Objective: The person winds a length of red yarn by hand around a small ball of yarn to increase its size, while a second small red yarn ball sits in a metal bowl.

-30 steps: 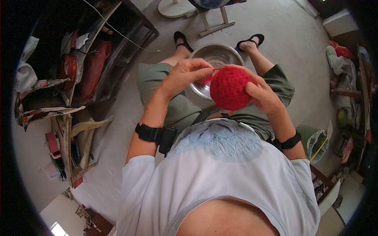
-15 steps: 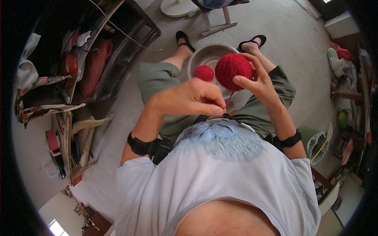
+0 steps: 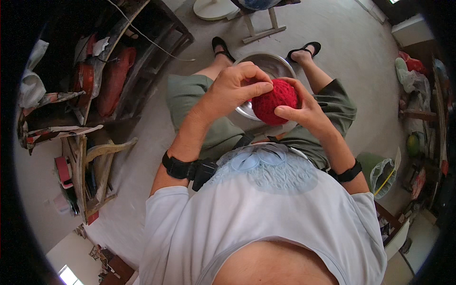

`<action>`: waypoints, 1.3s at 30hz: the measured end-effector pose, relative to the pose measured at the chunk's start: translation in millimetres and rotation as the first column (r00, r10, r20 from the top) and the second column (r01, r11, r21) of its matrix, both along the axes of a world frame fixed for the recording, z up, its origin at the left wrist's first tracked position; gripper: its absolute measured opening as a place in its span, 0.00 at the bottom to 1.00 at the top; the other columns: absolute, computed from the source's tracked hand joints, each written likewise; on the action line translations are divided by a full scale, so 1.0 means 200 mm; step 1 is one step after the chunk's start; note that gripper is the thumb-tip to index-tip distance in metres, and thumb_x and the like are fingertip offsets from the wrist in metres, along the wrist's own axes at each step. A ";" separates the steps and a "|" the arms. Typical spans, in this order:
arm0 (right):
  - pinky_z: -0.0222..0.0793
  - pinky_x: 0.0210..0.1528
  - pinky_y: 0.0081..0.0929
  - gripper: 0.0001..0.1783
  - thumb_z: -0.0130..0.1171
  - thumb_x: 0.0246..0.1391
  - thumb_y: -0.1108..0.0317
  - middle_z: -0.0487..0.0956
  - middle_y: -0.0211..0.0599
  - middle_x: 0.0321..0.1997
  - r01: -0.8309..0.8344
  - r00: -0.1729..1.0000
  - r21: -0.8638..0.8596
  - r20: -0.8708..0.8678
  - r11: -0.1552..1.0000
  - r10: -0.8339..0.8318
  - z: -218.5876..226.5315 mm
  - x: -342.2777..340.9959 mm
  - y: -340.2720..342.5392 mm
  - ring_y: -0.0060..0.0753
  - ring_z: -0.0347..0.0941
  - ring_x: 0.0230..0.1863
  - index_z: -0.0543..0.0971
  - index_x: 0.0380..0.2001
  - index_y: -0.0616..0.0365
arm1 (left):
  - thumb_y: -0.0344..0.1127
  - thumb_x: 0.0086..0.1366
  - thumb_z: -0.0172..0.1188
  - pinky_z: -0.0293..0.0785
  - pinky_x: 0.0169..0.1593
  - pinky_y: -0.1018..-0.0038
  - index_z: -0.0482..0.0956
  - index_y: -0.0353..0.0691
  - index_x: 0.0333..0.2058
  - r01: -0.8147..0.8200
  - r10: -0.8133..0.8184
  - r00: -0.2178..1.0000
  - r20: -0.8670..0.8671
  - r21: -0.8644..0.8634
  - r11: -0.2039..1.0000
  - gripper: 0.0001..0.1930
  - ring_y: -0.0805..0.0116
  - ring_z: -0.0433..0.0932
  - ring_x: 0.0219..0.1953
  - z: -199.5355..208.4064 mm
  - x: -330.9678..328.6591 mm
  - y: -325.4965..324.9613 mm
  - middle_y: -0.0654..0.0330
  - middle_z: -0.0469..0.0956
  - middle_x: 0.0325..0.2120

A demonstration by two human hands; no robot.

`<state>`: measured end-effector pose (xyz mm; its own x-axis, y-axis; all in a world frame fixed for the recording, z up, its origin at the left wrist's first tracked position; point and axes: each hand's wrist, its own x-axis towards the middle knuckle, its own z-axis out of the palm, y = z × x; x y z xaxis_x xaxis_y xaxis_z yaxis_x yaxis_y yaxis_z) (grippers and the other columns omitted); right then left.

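Note:
My right hand (image 3: 306,108) cups a ball of red yarn (image 3: 274,102) from its right side, thumb below and fingers curled over the far side. With thumb and forefinger pressed together, my left hand (image 3: 237,88) touches the ball's upper left, pinching the red strand, which is largely hidden by the fingers. Beneath both hands, between my feet, stands a metal basin (image 3: 286,68). A little red shows behind the left fingers, where the smaller red ball is mostly hidden.
Wooden shelving with bags (image 3: 116,80) stands to the left, a wooden chair (image 3: 97,161) nearer me. On the right are a lined green bin (image 3: 373,166) and cluttered shelves (image 3: 422,114). A small wooden stand (image 3: 263,31) is ahead on the concrete floor.
My left hand has moved up and away from me, from below the ball to its upper left side. The ball in my right hand has come slightly nearer and turned, and now covers more of the basin.

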<state>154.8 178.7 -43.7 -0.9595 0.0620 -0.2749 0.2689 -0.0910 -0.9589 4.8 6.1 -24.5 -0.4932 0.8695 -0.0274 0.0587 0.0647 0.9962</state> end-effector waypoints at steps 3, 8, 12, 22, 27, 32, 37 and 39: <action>0.64 0.61 0.29 0.48 0.74 0.43 0.50 0.72 0.40 0.56 -0.015 0.997 -0.125 0.077 0.992 0.025 0.05 -0.01 0.00 0.30 0.69 0.57 0.64 0.62 0.61 | 0.30 0.64 0.63 0.72 0.35 0.82 0.83 0.36 0.36 0.038 -0.036 0.998 0.046 -0.028 0.999 0.05 0.81 0.75 0.32 0.03 -0.01 -0.02 0.67 0.77 0.30; 0.63 0.63 0.33 0.54 0.75 0.37 0.46 0.71 0.41 0.58 -0.076 0.992 -0.396 -0.126 0.915 0.028 0.07 0.04 0.09 0.34 0.68 0.60 0.62 0.63 0.61 | 0.34 0.65 0.62 0.70 0.37 0.82 0.83 0.36 0.37 -0.013 0.019 0.996 0.090 -0.061 0.998 0.08 0.81 0.74 0.32 -0.09 -0.08 -0.06 0.67 0.78 0.28; 0.61 0.66 0.38 0.52 0.69 0.46 0.45 0.67 0.44 0.65 0.128 0.936 -0.527 -0.216 0.840 -0.278 0.12 0.02 0.16 0.39 0.66 0.64 0.58 0.66 0.64 | 0.34 0.65 0.62 0.70 0.37 0.83 0.83 0.36 0.39 0.042 -0.002 0.962 0.274 -0.139 0.989 0.09 0.82 0.73 0.32 -0.22 -0.05 -0.13 0.68 0.80 0.30; 0.68 0.58 0.29 0.40 0.75 0.43 0.58 0.74 0.41 0.51 0.350 0.918 0.294 -0.298 0.890 -0.262 -0.11 -0.06 0.12 0.34 0.72 0.53 0.67 0.57 0.60 | 0.30 0.61 0.64 0.73 0.38 0.78 0.84 0.33 0.37 0.473 -0.469 0.881 0.070 -0.191 0.860 0.08 0.72 0.79 0.35 0.10 0.10 -0.16 0.57 0.83 0.34; 0.66 0.59 0.29 0.42 0.74 0.43 0.54 0.73 0.40 0.55 0.001 0.999 -0.082 -0.046 0.997 -0.005 -0.05 0.01 0.04 0.34 0.70 0.56 0.69 0.59 0.59 | 0.28 0.62 0.63 0.70 0.35 0.81 0.83 0.33 0.35 0.227 -0.227 0.974 -0.007 -0.033 0.973 0.05 0.77 0.75 0.31 0.18 -0.02 -0.12 0.63 0.79 0.30; 0.63 0.62 0.30 0.47 0.73 0.42 0.47 0.72 0.40 0.57 -0.209 0.972 -0.436 0.003 0.875 0.234 0.02 0.03 0.04 0.34 0.69 0.58 0.66 0.61 0.59 | 0.28 0.64 0.61 0.70 0.36 0.82 0.83 0.37 0.37 0.184 -0.182 0.980 0.082 -0.022 0.983 0.05 0.81 0.75 0.32 -0.01 -0.04 -0.05 0.66 0.78 0.30; 0.61 0.64 0.31 0.47 0.70 0.45 0.51 0.71 0.40 0.58 -0.054 0.985 -0.470 -0.170 0.881 -0.031 0.07 0.03 0.09 0.35 0.68 0.60 0.62 0.63 0.60 | 0.34 0.68 0.58 0.73 0.37 0.82 0.82 0.35 0.43 0.088 -0.071 0.974 0.215 -0.070 0.994 0.10 0.81 0.76 0.33 -0.22 -0.01 -0.10 0.67 0.80 0.30; 0.62 0.64 0.32 0.43 0.68 0.49 0.56 0.71 0.40 0.59 0.129 0.946 -0.479 -0.204 0.868 -0.253 0.08 0.00 0.11 0.35 0.68 0.61 0.60 0.63 0.62 | 0.34 0.68 0.59 0.73 0.38 0.82 0.82 0.36 0.44 0.124 -0.087 0.968 0.236 -0.148 0.981 0.10 0.81 0.76 0.33 -0.23 0.03 -0.13 0.67 0.80 0.30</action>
<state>155.7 201.3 -28.7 -0.9814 0.1792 -0.0689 -0.0434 -0.5564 -0.8298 9.9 -19.9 -70.5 -0.3637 0.8912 -0.2712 -0.1535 0.2298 0.9611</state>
